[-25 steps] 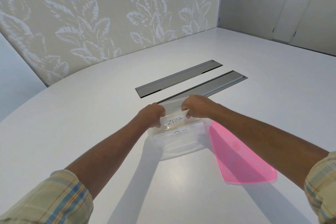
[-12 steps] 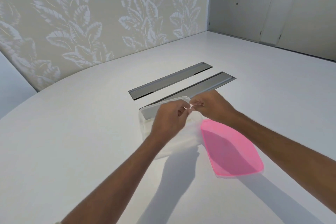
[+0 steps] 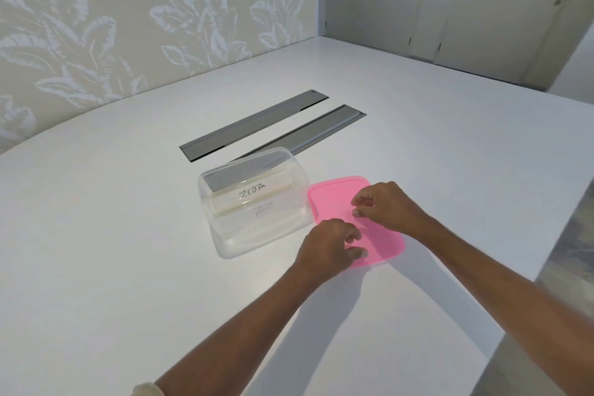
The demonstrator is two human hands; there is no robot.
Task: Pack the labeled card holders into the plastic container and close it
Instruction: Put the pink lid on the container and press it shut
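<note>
A clear plastic container [image 3: 225,246] stands open on the white table. Inside it lie labeled card holders; the top one [image 3: 254,194] reads "ZEBRA", and a second label [image 3: 262,210] shows faintly below. To its right the pink lid [image 3: 334,194] lies flat on the table. My left hand [image 3: 331,249] rests over the lid's near left edge with its fingers curled on it. My right hand [image 3: 385,206] hovers over the middle of the lid, fingertips pinched together just above or on its surface. Neither hand has lifted the lid.
Two long grey cable hatches [image 3: 254,124] are set into the table [image 3: 112,251] behind the container. The table's right edge [image 3: 530,286] drops off close to the lid. A leaf-patterned wall and pale doors stand beyond.
Both hands have left the container and moved right onto the pink lid. The card holder with the "ZEBRA" label now lies in the container, uncovered.
</note>
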